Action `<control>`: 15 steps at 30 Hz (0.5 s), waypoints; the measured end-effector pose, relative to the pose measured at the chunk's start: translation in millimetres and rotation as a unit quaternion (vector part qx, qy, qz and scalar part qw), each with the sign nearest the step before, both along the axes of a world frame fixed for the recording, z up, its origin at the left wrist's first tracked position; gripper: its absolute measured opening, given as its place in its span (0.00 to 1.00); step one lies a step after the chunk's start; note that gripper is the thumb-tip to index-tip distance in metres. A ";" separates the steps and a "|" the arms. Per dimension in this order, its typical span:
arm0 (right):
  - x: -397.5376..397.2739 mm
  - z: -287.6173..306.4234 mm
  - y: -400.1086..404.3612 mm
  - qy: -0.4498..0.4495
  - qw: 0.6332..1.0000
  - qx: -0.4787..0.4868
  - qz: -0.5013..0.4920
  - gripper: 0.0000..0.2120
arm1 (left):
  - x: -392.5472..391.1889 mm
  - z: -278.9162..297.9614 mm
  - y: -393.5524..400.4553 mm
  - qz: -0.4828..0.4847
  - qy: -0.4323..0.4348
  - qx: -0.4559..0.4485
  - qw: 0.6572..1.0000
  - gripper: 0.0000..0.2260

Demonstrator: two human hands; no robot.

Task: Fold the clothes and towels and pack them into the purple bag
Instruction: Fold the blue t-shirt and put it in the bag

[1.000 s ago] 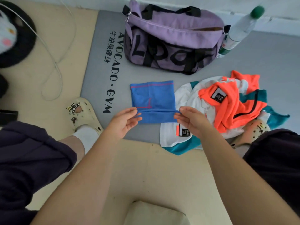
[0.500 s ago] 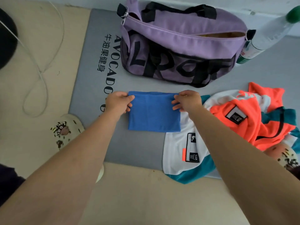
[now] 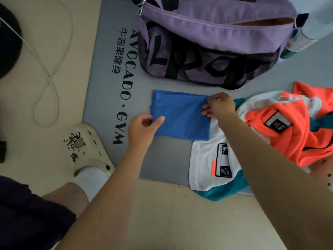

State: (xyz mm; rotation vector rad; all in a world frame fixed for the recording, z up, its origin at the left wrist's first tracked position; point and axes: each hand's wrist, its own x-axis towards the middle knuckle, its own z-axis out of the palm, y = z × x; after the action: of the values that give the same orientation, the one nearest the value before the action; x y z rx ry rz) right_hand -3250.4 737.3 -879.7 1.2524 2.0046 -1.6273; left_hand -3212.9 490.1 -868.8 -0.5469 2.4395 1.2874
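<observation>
From the head camera, your folded blue cloth (image 3: 182,118) lies flat on the grey gym mat (image 3: 108,69), just in front of the purple bag (image 3: 207,38) and with its right edge overlapping the white, teal and orange jersey (image 3: 288,127) heaped beside it. Half a second ago both of your hands sat at the cloth's far corners; now your left hand (image 3: 142,127) has dropped to the near left edge, where your thumb lies on top of the fabric and your fingers (image 3: 144,118) curl under it, pinching that edge. Your right hand (image 3: 219,106) stays at the far right corner, fingers bent down onto the cloth and gripping it there. The cloth's left side now shows layered edges and a bit of red stitching at the far left corner, which was a clean fold before. The bag's top zip gapes open on the right, and a bottle (image 3: 304,35) leans against that end. Your view has shifted nearer, so your cream clog (image 3: 90,150) and white sock are back in sight at the left on the beige floor, near the white cable (image 3: 54,73).
</observation>
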 end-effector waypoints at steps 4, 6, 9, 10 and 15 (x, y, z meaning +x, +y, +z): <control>-0.5 5.5 2.7 -0.008 1.000 0.010 0.027 0.06 | 16.2 -2.3 1.7 -0.034 -0.002 -0.037 0.999 0.14; 0.0 7.6 4.3 -0.004 0.997 0.047 0.054 0.02 | 13.0 -1.0 3.0 -0.016 0.013 -0.020 1.000 0.11; 6.5 10.3 6.4 0.014 0.989 0.126 0.073 0.04 | 5.2 0.0 6.3 -0.024 0.039 -0.045 0.998 0.10; 10.1 11.2 6.3 0.012 0.984 0.155 0.088 0.06 | 2.4 -0.5 7.8 -0.033 0.039 -0.063 0.997 0.09; 35.2 15.0 -5.4 -0.076 0.951 0.231 0.192 0.22 | -15.6 -3.8 21.6 -0.011 -0.005 -0.109 0.994 0.23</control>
State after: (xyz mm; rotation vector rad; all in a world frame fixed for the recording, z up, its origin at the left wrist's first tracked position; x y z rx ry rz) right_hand -3215.2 731.9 -864.7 0.9906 2.4195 -0.8870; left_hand -3228.5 511.7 -872.6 -0.5791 2.5859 1.0137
